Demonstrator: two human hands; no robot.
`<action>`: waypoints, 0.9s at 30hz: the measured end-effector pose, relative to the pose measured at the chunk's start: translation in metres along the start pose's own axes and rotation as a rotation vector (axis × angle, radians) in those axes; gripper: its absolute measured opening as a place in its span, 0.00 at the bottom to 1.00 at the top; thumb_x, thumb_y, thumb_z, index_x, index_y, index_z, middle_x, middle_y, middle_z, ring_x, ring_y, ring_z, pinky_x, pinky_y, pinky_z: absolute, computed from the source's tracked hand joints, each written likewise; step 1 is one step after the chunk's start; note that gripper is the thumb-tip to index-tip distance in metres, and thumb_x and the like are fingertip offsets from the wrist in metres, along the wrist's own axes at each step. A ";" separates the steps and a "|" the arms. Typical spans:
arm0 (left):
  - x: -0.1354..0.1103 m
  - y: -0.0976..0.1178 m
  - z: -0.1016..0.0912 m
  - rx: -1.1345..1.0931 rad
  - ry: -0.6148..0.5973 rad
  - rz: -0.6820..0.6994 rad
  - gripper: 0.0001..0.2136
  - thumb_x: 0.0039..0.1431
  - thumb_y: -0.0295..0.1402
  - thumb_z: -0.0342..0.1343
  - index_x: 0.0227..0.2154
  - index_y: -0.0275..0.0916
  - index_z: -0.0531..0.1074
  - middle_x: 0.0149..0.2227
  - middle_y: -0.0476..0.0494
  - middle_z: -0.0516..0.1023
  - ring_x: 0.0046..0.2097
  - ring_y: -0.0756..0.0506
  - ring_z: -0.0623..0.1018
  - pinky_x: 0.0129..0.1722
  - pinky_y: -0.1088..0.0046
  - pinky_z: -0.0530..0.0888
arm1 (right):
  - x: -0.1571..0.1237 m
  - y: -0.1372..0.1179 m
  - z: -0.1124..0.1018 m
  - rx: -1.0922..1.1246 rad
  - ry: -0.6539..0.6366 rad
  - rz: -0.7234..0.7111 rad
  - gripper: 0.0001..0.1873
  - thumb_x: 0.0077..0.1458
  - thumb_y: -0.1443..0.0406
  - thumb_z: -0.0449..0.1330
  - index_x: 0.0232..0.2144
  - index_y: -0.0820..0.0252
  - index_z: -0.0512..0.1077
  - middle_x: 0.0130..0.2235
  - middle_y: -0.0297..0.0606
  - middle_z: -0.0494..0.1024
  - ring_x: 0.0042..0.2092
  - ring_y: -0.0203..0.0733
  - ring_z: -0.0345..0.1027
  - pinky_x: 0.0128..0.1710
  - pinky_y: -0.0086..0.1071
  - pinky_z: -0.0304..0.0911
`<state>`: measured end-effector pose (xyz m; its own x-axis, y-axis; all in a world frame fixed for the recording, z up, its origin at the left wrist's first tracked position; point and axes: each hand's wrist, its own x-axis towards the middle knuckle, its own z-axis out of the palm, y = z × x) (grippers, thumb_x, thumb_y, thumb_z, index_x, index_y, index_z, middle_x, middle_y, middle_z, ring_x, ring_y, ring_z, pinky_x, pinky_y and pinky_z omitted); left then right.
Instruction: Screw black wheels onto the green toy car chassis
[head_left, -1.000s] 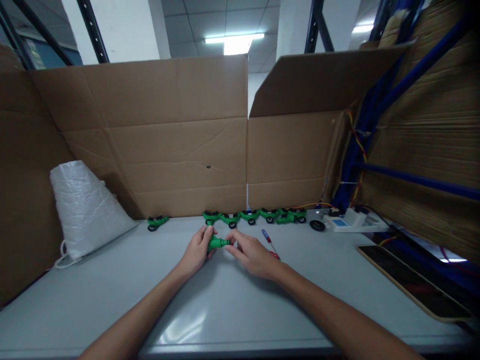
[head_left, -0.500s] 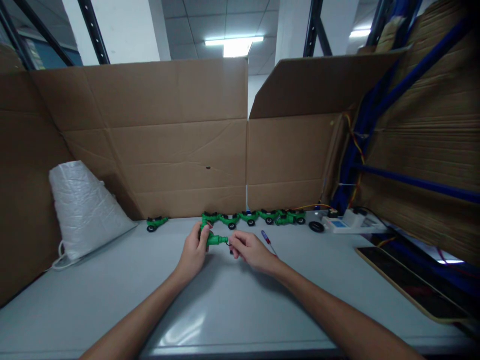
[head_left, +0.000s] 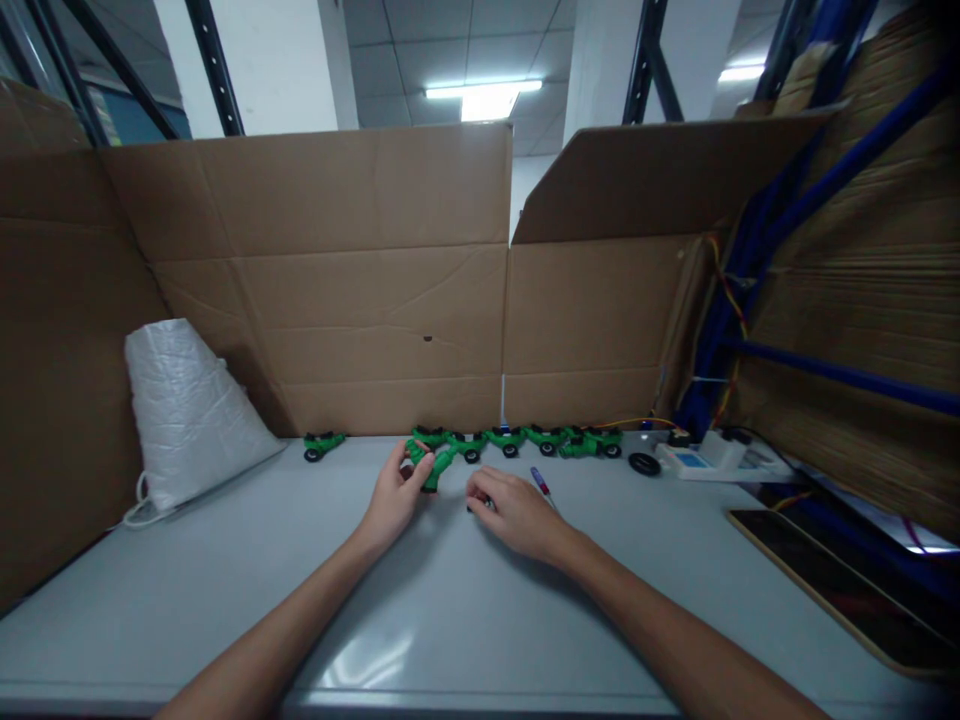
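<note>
My left hand (head_left: pixel 397 488) is closed around a green plastic toy vehicle body (head_left: pixel 440 465), held just above the table with one end tipped down toward the front. To its right, my right hand (head_left: pixel 510 507) hovers low over the table, apart from the toy. Its fingers are curled together, and a small dark bit shows at the fingertips, too small to name. Behind both hands stands a row of green toy vehicles (head_left: pixel 507 441) with black wheels. A screwdriver (head_left: pixel 540 481) with a red and blue handle lies just beyond my right hand.
One more green toy vehicle (head_left: pixel 323 446) stands at the back left, near a white padded bag (head_left: pixel 196 420). A black ring (head_left: pixel 644 464) and a power strip (head_left: pixel 720 458) are at the back right. Cardboard walls (head_left: pixel 375 300) enclose the table; a dark panel (head_left: pixel 832 590) lies at the right edge.
My left hand has turned the green toy body so its end points downward. My right hand has come away from it, slightly down and to the right. The whole view has shifted a little.
</note>
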<state>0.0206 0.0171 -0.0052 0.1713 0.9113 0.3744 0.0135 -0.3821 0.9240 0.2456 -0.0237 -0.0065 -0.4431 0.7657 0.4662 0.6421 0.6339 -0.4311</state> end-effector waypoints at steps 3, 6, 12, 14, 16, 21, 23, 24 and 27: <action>0.001 0.001 0.000 -0.081 0.034 -0.047 0.22 0.58 0.51 0.67 0.43 0.40 0.70 0.42 0.47 0.73 0.38 0.48 0.75 0.34 0.73 0.79 | 0.000 0.000 0.001 -0.033 -0.012 0.003 0.03 0.66 0.68 0.58 0.38 0.57 0.71 0.39 0.36 0.75 0.40 0.41 0.70 0.43 0.32 0.58; 0.001 0.003 -0.001 -0.129 0.076 -0.102 0.22 0.55 0.51 0.69 0.41 0.40 0.71 0.40 0.48 0.74 0.38 0.48 0.74 0.33 0.74 0.76 | 0.000 -0.001 0.001 -0.031 0.000 0.010 0.04 0.67 0.67 0.57 0.38 0.57 0.72 0.39 0.36 0.76 0.40 0.41 0.70 0.43 0.31 0.58; 0.001 0.009 -0.003 -0.119 0.022 -0.107 0.20 0.53 0.47 0.72 0.41 0.38 0.76 0.32 0.51 0.74 0.31 0.51 0.71 0.29 0.78 0.65 | -0.001 -0.002 0.004 0.058 0.020 0.068 0.09 0.70 0.59 0.58 0.40 0.57 0.73 0.36 0.35 0.78 0.36 0.40 0.71 0.38 0.31 0.58; -0.001 0.011 -0.002 -0.192 -0.008 -0.141 0.21 0.53 0.46 0.73 0.44 0.39 0.76 0.31 0.52 0.74 0.29 0.52 0.70 0.27 0.78 0.64 | -0.001 -0.004 0.005 0.091 0.009 0.088 0.11 0.70 0.57 0.57 0.43 0.57 0.73 0.36 0.36 0.79 0.36 0.41 0.72 0.38 0.31 0.59; -0.003 0.012 0.000 -0.272 -0.058 -0.171 0.22 0.52 0.43 0.74 0.45 0.40 0.74 0.34 0.50 0.76 0.30 0.52 0.73 0.30 0.77 0.67 | 0.000 -0.005 0.006 0.124 0.014 0.111 0.12 0.70 0.56 0.56 0.45 0.57 0.73 0.38 0.37 0.80 0.38 0.42 0.73 0.39 0.32 0.60; -0.006 0.017 0.001 -0.439 -0.117 -0.234 0.20 0.53 0.38 0.74 0.45 0.40 0.74 0.40 0.46 0.79 0.36 0.49 0.79 0.42 0.70 0.76 | 0.002 -0.004 0.009 0.348 0.084 0.183 0.12 0.70 0.56 0.55 0.48 0.55 0.71 0.41 0.38 0.82 0.38 0.42 0.75 0.39 0.33 0.65; -0.006 0.019 0.000 -0.476 -0.140 -0.242 0.19 0.53 0.35 0.73 0.45 0.41 0.74 0.44 0.44 0.81 0.40 0.47 0.80 0.46 0.67 0.77 | 0.005 -0.001 0.013 0.533 0.099 0.248 0.15 0.69 0.53 0.54 0.49 0.55 0.68 0.41 0.37 0.81 0.31 0.38 0.73 0.31 0.30 0.64; -0.006 0.021 0.000 -0.484 -0.161 -0.242 0.19 0.53 0.34 0.73 0.45 0.41 0.74 0.48 0.42 0.81 0.42 0.46 0.81 0.48 0.65 0.77 | 0.006 0.000 0.016 0.635 0.106 0.286 0.17 0.69 0.50 0.54 0.49 0.54 0.67 0.41 0.37 0.81 0.27 0.36 0.70 0.25 0.29 0.62; -0.006 0.023 -0.001 -0.494 -0.224 -0.235 0.16 0.53 0.32 0.71 0.44 0.41 0.74 0.56 0.38 0.79 0.52 0.40 0.81 0.52 0.61 0.77 | 0.011 0.004 0.022 0.865 0.134 0.360 0.25 0.64 0.43 0.55 0.51 0.54 0.65 0.37 0.34 0.79 0.23 0.34 0.67 0.17 0.25 0.58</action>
<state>0.0190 0.0031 0.0137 0.4237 0.8879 0.1793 -0.3747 -0.0084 0.9271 0.2293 -0.0107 -0.0202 -0.1984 0.9464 0.2551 0.0158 0.2633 -0.9646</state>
